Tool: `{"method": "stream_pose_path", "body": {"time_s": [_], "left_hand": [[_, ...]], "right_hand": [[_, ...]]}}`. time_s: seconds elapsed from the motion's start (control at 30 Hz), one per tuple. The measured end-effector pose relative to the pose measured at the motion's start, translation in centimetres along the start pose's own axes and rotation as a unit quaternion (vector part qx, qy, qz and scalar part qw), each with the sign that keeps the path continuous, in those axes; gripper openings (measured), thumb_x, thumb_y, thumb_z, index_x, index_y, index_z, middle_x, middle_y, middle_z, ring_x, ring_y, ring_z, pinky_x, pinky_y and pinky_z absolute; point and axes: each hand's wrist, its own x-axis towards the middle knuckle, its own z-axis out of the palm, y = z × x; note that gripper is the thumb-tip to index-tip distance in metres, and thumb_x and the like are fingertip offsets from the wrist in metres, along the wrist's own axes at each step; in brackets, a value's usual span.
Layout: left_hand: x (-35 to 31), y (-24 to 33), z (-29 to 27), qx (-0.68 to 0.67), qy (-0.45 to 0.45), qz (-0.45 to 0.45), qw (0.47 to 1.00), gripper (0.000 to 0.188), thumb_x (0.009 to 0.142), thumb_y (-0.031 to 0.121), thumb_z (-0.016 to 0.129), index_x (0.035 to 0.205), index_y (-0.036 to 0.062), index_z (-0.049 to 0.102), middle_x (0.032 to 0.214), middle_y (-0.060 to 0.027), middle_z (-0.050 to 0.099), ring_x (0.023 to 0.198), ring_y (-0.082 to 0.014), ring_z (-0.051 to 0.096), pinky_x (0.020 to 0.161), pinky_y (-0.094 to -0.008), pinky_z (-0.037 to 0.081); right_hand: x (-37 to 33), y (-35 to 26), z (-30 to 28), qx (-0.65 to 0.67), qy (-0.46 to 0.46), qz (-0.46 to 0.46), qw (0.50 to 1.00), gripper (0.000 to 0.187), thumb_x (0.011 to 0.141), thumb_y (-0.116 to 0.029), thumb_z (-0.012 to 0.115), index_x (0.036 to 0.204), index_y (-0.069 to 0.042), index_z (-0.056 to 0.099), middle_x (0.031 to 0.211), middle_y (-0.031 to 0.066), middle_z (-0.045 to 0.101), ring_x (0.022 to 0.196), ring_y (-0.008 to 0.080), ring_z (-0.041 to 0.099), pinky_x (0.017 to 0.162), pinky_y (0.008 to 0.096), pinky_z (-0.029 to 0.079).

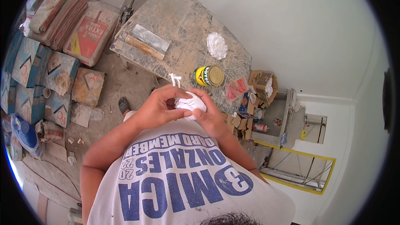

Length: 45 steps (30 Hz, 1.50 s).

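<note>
Close to my chest, a bundle of white cloth [192,105] is gathered into a rounded wad between both hands. My left hand [161,105] closes on it from the left, thumb pressed to its front. From the right, my right hand [211,116] wraps around it, its thumb also against the folds. Thin white strips [175,79] stick up just beyond my left fingers; I cannot tell if they belong to the bundle. On the worktable beyond stand a yellow and green can [208,75] with a metal lid and, farther back, a crumpled white cloth wad [217,45].
The scuffed worktable [175,21] carries a wide flat trowel [146,41] at left and red pieces in clear plastic [236,88] at right. Cardboard boxes [263,84] stand beyond its right edge. Stacked sacks [89,33] and blue boxes [31,64] fill the left.
</note>
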Motion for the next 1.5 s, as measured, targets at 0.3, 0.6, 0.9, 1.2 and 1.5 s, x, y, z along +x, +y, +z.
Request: {"method": "stream_pose_path", "body": {"time_s": [0.3, 0.6, 0.9, 1.2, 1.5], "left_hand": [[-0.3, 0.7, 0.7, -0.263, 0.039, -0.165, 0.950, 0.024, 0.092, 0.012, 0.076, 0.109, 0.0070, 0.060, 0.092, -0.0073, 0.071, 0.068, -0.0114, 0.067, 0.058, -0.0244, 0.054], [-0.1, 0.0, 0.2, -0.319, 0.098, -0.210, 0.919, 0.022, 0.094, 0.015, 0.074, 0.107, 0.0055, 0.059, 0.087, -0.0063, 0.067, 0.062, -0.0116, 0.065, 0.054, -0.0228, 0.053], [0.1, -1.4, -1.6, -0.442, 0.016, -0.282, 0.852, 0.020, 0.097, 0.013, 0.069, 0.111, 0.0068, 0.056, 0.092, -0.0089, 0.067, 0.066, -0.0128, 0.066, 0.054, -0.0203, 0.055], [0.0, 0.0, -0.8, -0.374, -0.023, -0.236, 0.897, 0.056, 0.100, 0.034, 0.067, 0.141, 0.0033, 0.044, 0.110, -0.0093, 0.064, 0.095, -0.0127, 0.066, 0.078, -0.0273, 0.058], [0.7, -2.3, -0.2, -0.275, 0.089, -0.234, 0.928, 0.051, 0.103, 0.046, 0.060, 0.135, 0.0076, 0.051, 0.107, -0.0022, 0.062, 0.088, -0.0084, 0.059, 0.068, -0.0231, 0.049]], "right_hand": [[0.4, -0.7, 1.4, -0.278, 0.049, -0.235, 0.930, 0.046, 0.088, -0.008, 0.072, 0.130, -0.009, 0.054, 0.128, 0.0192, 0.051, 0.113, 0.0310, 0.057, 0.097, 0.0416, 0.047], [2.0, -0.1, 0.9, -0.264, -0.017, -0.197, 0.944, 0.047, 0.089, -0.008, 0.072, 0.132, -0.009, 0.052, 0.126, 0.0164, 0.050, 0.114, 0.0260, 0.054, 0.096, 0.0382, 0.046], [2.6, 0.0, 1.0, -0.321, -0.033, -0.226, 0.919, 0.060, 0.078, -0.005, 0.079, 0.130, -0.010, 0.051, 0.124, 0.0178, 0.050, 0.111, 0.0355, 0.057, 0.094, 0.0427, 0.049], [3.3, 0.3, 1.3, -0.335, -0.029, -0.276, 0.900, 0.056, 0.078, -0.005, 0.078, 0.126, -0.008, 0.050, 0.123, 0.0183, 0.053, 0.111, 0.0343, 0.059, 0.094, 0.0427, 0.049], [3.7, -1.0, 2.3, -0.368, 0.006, -0.145, 0.918, 0.079, 0.081, -0.013, 0.082, 0.148, -0.008, 0.042, 0.141, 0.0203, 0.053, 0.126, 0.0394, 0.057, 0.101, 0.0447, 0.051]]}}
